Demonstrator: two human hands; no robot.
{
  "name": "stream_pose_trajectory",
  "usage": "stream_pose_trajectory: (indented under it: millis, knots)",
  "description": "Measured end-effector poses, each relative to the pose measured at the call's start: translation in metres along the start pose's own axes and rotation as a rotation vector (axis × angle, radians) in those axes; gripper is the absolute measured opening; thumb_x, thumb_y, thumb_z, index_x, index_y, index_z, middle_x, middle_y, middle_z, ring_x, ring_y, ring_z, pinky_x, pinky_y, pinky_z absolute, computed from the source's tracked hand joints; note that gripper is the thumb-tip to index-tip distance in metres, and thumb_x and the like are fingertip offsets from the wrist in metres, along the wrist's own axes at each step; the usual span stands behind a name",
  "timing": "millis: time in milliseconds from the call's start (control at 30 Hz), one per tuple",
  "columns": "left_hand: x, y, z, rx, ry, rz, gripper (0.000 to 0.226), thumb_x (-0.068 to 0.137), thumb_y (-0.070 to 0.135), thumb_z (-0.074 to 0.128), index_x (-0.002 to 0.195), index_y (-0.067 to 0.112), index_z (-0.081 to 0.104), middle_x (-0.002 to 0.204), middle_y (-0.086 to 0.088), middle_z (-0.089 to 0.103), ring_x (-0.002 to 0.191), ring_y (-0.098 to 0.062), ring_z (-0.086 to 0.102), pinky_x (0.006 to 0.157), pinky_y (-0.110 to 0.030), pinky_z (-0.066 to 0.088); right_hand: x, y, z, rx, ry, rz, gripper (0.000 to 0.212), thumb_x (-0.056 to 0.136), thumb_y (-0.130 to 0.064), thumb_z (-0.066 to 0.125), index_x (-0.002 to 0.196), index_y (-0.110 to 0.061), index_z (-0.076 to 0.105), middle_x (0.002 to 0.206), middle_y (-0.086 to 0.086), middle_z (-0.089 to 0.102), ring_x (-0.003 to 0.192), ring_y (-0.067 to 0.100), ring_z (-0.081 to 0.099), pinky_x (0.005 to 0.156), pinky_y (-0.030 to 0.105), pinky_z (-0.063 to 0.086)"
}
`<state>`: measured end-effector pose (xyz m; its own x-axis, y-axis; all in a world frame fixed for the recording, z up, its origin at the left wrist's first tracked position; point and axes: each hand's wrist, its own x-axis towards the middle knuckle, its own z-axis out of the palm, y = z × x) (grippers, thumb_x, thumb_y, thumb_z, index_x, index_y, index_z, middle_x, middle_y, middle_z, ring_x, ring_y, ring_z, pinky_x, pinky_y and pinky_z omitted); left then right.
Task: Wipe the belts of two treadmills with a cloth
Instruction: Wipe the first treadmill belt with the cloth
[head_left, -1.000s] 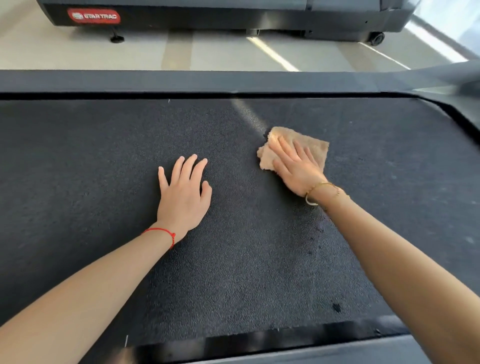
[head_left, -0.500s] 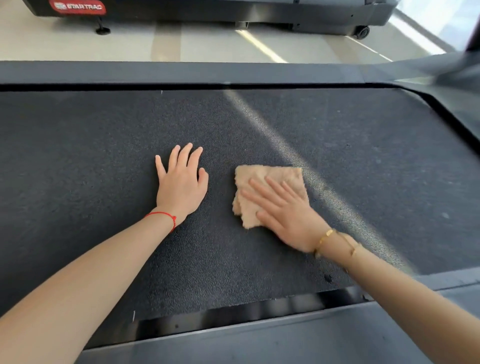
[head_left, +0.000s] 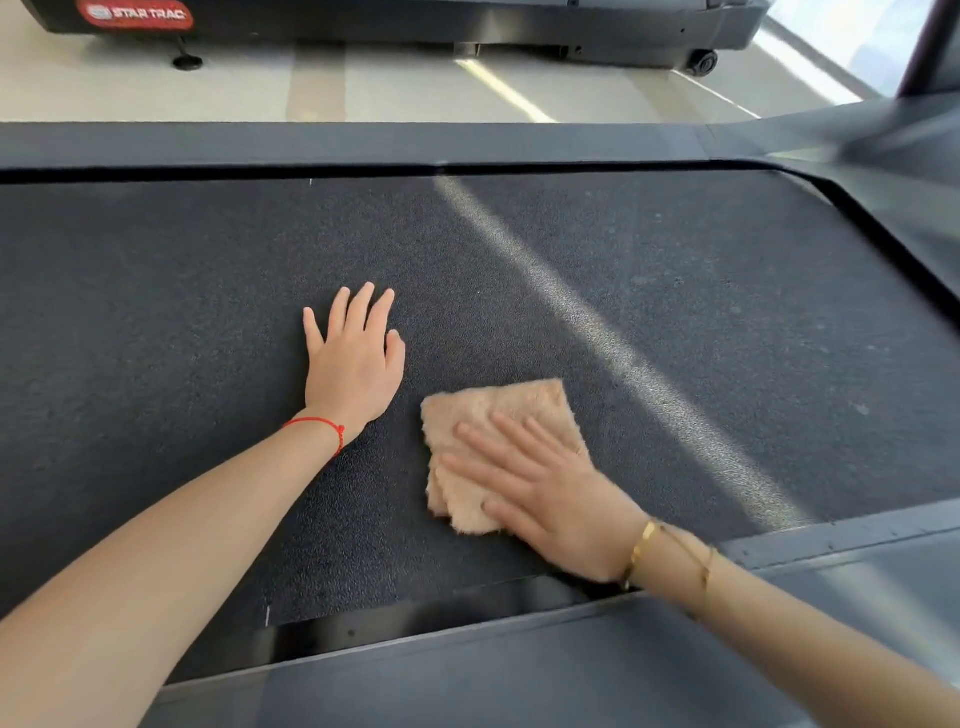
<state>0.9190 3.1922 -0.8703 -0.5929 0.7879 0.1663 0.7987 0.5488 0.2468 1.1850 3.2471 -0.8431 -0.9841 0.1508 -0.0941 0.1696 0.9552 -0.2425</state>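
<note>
Right hand (head_left: 563, 499) lower centre-right of frame, flat and spread, palm down on the cloth (head_left: 498, 441), fingers extended not curled, pressing it onto the belt (head_left: 675, 291); gold bangle (head_left: 641, 551) plus a thin chain on that wrist. Left hand (head_left: 356, 364) just left of centre, also flat and open, fingers slightly splayed, palm resting on bare belt, holding nothing; red string bracelet (head_left: 317, 426) at the wrist. Hands near each other, not touching; cloth sits just right of and below the left hand.

Cloth: beige/peach, fluffy pile, folded into a rough square with layered edges showing at its lower left; upper part uncovered, lower right part under the hand. Lies near the bottom edge of the belt.

Belt: dark grey, grainy texture, fills most of the frame; pale diagonal streak of light (head_left: 597, 322) runs from upper centre to lower right. Grey side rail (head_left: 467, 675) along the bottom of frame, another rail along the top edge of the belt.

Second treadmill (head_left: 415, 26) across the top of frame on a light floor (head_left: 363, 88), red STAR TRAC label (head_left: 136, 14) upper left; its belt not in view
</note>
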Motion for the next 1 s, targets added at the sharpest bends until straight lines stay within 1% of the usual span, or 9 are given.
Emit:
stream_pose_trajectory:
  millis: [133, 233, 300, 500, 567, 667, 800, 867, 1000]
  knots:
    - [0.000, 0.001, -0.001, -0.014, -0.001, 0.005, 0.052, 0.103, 0.029, 0.034, 0.154, 0.021, 0.030, 0.162, -0.002, 0.026, 0.151, -0.024, 0.015, 0.120, -0.061, 0.006, 0.045, 0.065, -0.024, -0.030, 0.079, 0.355, 0.051, 0.106, -0.042, 0.019, 0.154, -0.042, 0.003, 0.164, -0.012, -0.007, 0.152, 0.022, -0.009, 0.121, 0.037, -0.011]
    - [0.001, 0.000, -0.001, -0.018, -0.004, 0.001, 0.052, 0.103, 0.030, 0.033, 0.154, 0.022, 0.030, 0.162, -0.002, 0.026, 0.151, -0.024, 0.014, 0.120, -0.060, 0.006, 0.076, 0.080, -0.034, 0.038, 0.095, 0.478, 0.050, 0.106, -0.043, 0.015, 0.155, -0.042, 0.004, 0.164, -0.013, -0.008, 0.151, 0.022, -0.014, 0.121, 0.037, -0.013]
    - [0.001, 0.000, 0.000, -0.010, 0.002, 0.004, 0.052, 0.103, 0.030, 0.034, 0.154, 0.021, 0.030, 0.162, -0.002, 0.026, 0.151, -0.024, 0.015, 0.120, -0.061, 0.007, 0.082, 0.061, -0.024, 0.018, 0.083, 0.423, 0.051, 0.106, -0.044, 0.015, 0.155, -0.042, 0.004, 0.164, -0.014, -0.008, 0.151, 0.023, -0.014, 0.121, 0.039, -0.015]
    - [0.001, -0.003, 0.004, 0.012, 0.018, 0.019, 0.052, 0.102, 0.029, 0.036, 0.153, 0.020, 0.033, 0.160, -0.004, 0.030, 0.150, -0.026, 0.019, 0.119, -0.063, 0.010, 0.033, 0.008, 0.002, -0.029, 0.069, 0.041, 0.050, 0.107, -0.044, 0.019, 0.156, -0.042, 0.007, 0.164, -0.017, -0.002, 0.152, 0.016, -0.011, 0.123, 0.037, -0.009]
    - [0.001, -0.004, 0.004, 0.012, 0.010, 0.012, 0.052, 0.102, 0.030, 0.034, 0.154, 0.020, 0.031, 0.161, -0.003, 0.028, 0.151, -0.025, 0.017, 0.119, -0.062, 0.009, 0.031, 0.022, -0.002, -0.027, 0.070, 0.043, 0.050, 0.106, -0.045, 0.019, 0.155, -0.042, 0.008, 0.164, -0.018, -0.002, 0.152, 0.014, -0.010, 0.122, 0.035, -0.010]
    - [0.002, -0.003, 0.003, 0.015, 0.002, 0.008, 0.053, 0.103, 0.032, 0.031, 0.155, 0.021, 0.029, 0.162, -0.002, 0.025, 0.152, -0.024, 0.014, 0.120, -0.061, 0.007, 0.055, 0.061, -0.016, -0.055, 0.102, 0.212, 0.051, 0.105, -0.045, 0.018, 0.155, -0.042, 0.007, 0.164, -0.016, -0.004, 0.151, 0.016, -0.011, 0.118, 0.029, -0.019]
    - [0.002, -0.001, 0.001, 0.011, -0.005, 0.005, 0.052, 0.103, 0.031, 0.032, 0.154, 0.021, 0.029, 0.162, -0.002, 0.025, 0.151, -0.024, 0.015, 0.120, -0.061, 0.007, 0.095, 0.087, -0.032, 0.015, 0.111, 0.430, 0.050, 0.106, -0.044, 0.015, 0.155, -0.041, 0.005, 0.164, -0.014, -0.006, 0.152, 0.021, -0.013, 0.121, 0.037, -0.013]
    - [0.001, 0.000, 0.001, 0.011, -0.003, 0.002, 0.052, 0.103, 0.031, 0.034, 0.154, 0.021, 0.030, 0.161, -0.002, 0.026, 0.151, -0.024, 0.016, 0.120, -0.061, 0.008, 0.099, 0.069, -0.025, 0.007, 0.111, 0.408, 0.051, 0.106, -0.044, 0.015, 0.156, -0.041, 0.006, 0.164, -0.014, -0.005, 0.152, 0.022, -0.012, 0.122, 0.040, -0.012]
    - [0.001, 0.000, 0.000, 0.013, 0.003, 0.007, 0.052, 0.102, 0.029, 0.037, 0.153, 0.020, 0.032, 0.161, -0.003, 0.028, 0.150, -0.025, 0.018, 0.119, -0.062, 0.010, 0.055, 0.011, 0.000, -0.065, 0.083, 0.112, 0.051, 0.106, -0.043, 0.017, 0.156, -0.039, 0.007, 0.165, -0.013, -0.001, 0.153, 0.022, -0.007, 0.123, 0.041, -0.006]
